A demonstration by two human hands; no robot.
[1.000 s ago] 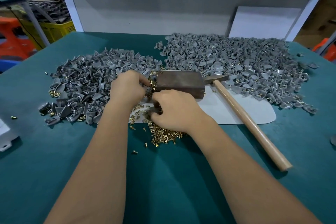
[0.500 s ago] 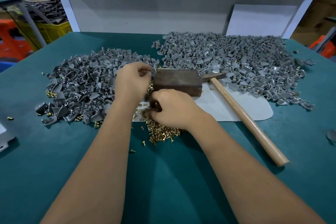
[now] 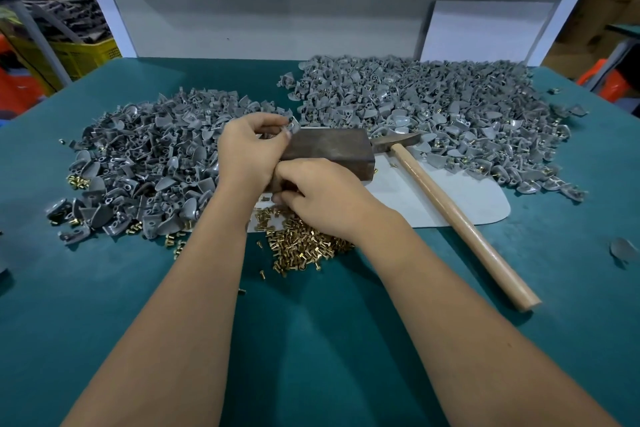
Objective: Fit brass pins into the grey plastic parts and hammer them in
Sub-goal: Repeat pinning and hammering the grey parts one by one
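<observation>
Since a second ago the left hand (image 3: pixel 251 149) has lifted a little toward twelve o'clock and now pinches one grey part (image 3: pixel 293 125) at its fingertips, over the near corner of the dark metal block (image 3: pixel 329 152); the right hand (image 3: pixel 320 199) has stayed low over the pins.

Nearest me lie the two forearms, coming up from six o'clock across the green desk (image 3: pixel 311 340). Just beyond them is the heap of brass pins (image 3: pixel 301 246), too many to count, with a few strays around it. The right hand curls down on the far edge of that heap, fingers bent as if picking one; whether it holds a pin I cannot tell.

I judge the coming move turns on this: the held part lies at about eleven o'clock from the right hand, close by, so a pin must travel up and slightly left to meet it.

One hammer (image 3: pixel 460 222) rests at three o'clock of the hands, its handle running from five o'clock up to its head at eleven; the right hand is nearer it.

Farther off are two piles of grey parts, uncountable: the left pile (image 3: pixel 145 166) at ten o'clock, the right pile (image 3: pixel 450 107) at one o'clock.
</observation>
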